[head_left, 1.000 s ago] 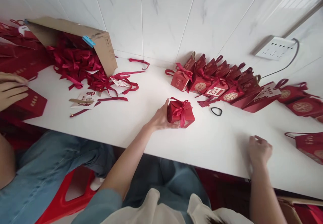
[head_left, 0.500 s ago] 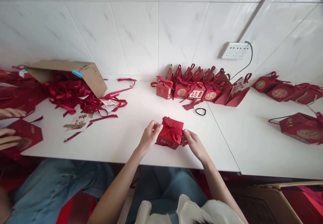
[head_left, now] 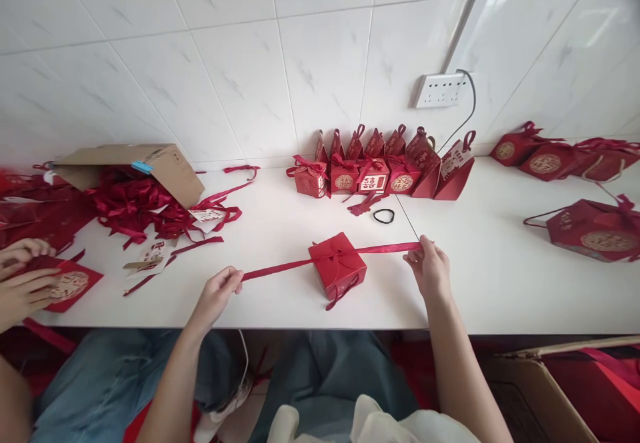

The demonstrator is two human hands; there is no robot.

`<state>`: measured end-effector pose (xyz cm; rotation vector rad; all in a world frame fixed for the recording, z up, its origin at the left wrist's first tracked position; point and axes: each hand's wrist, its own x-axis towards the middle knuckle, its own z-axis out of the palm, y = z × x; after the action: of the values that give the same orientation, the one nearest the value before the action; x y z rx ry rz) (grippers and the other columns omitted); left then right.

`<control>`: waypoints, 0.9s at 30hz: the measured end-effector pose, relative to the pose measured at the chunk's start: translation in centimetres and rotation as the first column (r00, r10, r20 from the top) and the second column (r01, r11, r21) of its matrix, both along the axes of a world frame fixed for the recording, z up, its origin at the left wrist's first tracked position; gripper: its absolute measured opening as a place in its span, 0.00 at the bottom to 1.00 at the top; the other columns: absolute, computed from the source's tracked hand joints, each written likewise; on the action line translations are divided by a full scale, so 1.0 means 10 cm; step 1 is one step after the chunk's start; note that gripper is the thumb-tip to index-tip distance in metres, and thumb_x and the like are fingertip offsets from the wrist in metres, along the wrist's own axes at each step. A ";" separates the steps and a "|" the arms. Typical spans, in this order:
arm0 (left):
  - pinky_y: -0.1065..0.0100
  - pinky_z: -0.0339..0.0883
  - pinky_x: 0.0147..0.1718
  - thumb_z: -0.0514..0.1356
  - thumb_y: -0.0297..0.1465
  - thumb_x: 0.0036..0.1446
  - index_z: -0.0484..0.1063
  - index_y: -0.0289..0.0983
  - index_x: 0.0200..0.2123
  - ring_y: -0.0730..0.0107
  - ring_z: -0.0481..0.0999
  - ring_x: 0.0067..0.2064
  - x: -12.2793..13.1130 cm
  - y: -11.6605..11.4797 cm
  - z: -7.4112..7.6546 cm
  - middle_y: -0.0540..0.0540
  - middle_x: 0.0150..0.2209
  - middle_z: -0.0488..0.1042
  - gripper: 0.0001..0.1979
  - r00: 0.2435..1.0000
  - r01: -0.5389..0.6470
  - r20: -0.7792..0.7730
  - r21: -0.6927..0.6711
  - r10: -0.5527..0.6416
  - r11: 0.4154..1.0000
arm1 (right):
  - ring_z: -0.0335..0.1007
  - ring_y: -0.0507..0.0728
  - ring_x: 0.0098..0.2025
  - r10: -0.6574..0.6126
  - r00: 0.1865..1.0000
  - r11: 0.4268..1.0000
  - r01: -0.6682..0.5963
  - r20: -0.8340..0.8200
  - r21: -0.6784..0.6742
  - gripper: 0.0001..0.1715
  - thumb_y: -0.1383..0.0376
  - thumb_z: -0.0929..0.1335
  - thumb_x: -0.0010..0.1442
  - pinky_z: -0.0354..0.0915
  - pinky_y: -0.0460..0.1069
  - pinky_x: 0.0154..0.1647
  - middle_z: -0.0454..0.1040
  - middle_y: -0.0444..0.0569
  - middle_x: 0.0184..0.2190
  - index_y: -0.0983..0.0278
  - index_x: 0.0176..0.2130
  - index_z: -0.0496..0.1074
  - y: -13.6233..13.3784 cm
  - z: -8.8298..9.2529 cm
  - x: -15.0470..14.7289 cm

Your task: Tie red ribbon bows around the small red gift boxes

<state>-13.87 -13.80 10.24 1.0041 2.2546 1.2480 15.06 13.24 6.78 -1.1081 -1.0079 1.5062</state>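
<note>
A small red box sits on the white table near its front edge. Across its top runs a red ribbon, stretched nearly straight to both sides and crossing at the box's centre. My left hand pinches one ribbon end, left of the box. The other end is pinched in my right hand, to the right and a little higher. Neither hand touches the box. A short dark red cord loop hangs at the box's front side.
Behind stand rows of red boxes and a black band. Cardboard box with ribbons lies left. Another person's hands hold a red box. More red boxes stand right; an open carton is below the table.
My hands have moved widely apart, pulling the ribbon out to both sides. The bow on the box has come undone. The view has shifted slightly.
</note>
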 end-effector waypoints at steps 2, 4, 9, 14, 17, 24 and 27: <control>0.69 0.63 0.29 0.54 0.46 0.52 0.59 0.39 0.19 0.70 0.65 0.26 -0.05 -0.03 0.05 0.53 0.19 0.62 0.19 1.000 0.019 0.003 -0.037 -0.019 0.999 | 0.55 0.48 0.20 0.019 0.999 1.000 -0.019 0.030 0.001 0.22 0.51 0.70 0.47 0.65 0.47 0.27 0.55 0.36 0.17 0.62 0.21 0.58 -0.01 0.02 0.03; 0.66 0.66 0.34 0.56 0.45 0.50 0.63 0.39 0.24 0.66 0.70 0.31 -0.01 0.05 0.10 0.51 0.25 0.67 0.16 0.998 -0.015 -0.068 -0.038 0.013 0.999 | 0.61 0.50 0.25 -0.027 0.994 0.999 0.023 0.103 0.036 0.19 0.52 0.70 0.48 0.66 0.49 0.32 0.62 0.40 0.22 0.63 0.27 0.63 -0.03 0.06 0.01; 0.56 0.60 0.54 0.55 0.39 0.56 0.65 0.39 0.44 0.59 0.67 0.54 0.44 0.56 0.20 0.42 0.49 0.68 0.15 0.921 0.177 -0.361 0.060 -0.144 0.982 | 0.64 0.60 0.50 -0.219 0.912 0.875 0.026 0.346 0.484 0.23 0.53 0.67 0.54 0.65 0.57 0.48 0.65 0.54 0.47 0.62 0.45 0.61 -0.25 0.23 -0.11; 0.59 0.58 0.57 0.53 0.35 0.60 0.61 0.41 0.52 0.62 0.62 0.59 0.83 0.98 0.18 0.43 0.56 0.64 0.17 0.805 0.499 -0.331 -0.072 -0.492 0.864 | 0.67 0.60 0.49 0.218 0.776 0.542 -0.600 0.592 0.588 0.11 0.62 0.62 0.62 0.65 0.57 0.51 0.70 0.53 0.45 0.61 0.45 0.68 -0.59 0.34 -0.31; 0.63 0.66 0.48 0.53 0.37 0.59 0.63 0.41 0.49 0.64 0.71 0.49 0.87 1.01 0.18 0.45 0.47 0.68 0.15 0.838 0.442 -0.298 -0.121 -0.458 0.889 | 0.67 0.60 0.49 0.201 0.722 0.489 -0.660 0.662 0.571 0.15 0.66 0.62 0.62 0.66 0.57 0.50 0.68 0.55 0.47 0.61 0.49 0.66 -0.68 0.34 -0.41; 0.69 0.63 0.28 0.49 0.40 0.60 0.62 0.40 0.29 0.72 0.70 0.24 0.91 0.74 0.42 0.53 0.25 0.68 0.12 0.886 0.387 -0.154 -0.272 -0.437 0.881 | 0.67 0.60 0.37 -0.019 0.618 0.392 -0.719 0.786 0.574 0.05 0.68 0.63 0.60 0.67 0.55 0.38 0.68 0.54 0.35 0.64 0.34 0.70 -0.66 0.41 -0.47; 0.71 0.59 0.22 0.47 0.45 0.60 0.62 0.41 0.31 0.73 0.64 0.17 0.94 0.67 0.52 0.57 0.15 0.63 0.15 0.896 0.435 0.053 -0.300 -0.441 0.849 | 0.66 0.59 0.37 -0.161 0.618 0.277 -0.720 0.770 0.636 0.08 0.68 0.63 0.61 0.62 0.55 0.37 0.70 0.56 0.38 0.64 0.29 0.67 -0.70 0.53 -0.44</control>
<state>-4.43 -7.14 15.39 1.3106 1.9858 0.6736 10.68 6.21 12.05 -0.5264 -2.4286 0.3112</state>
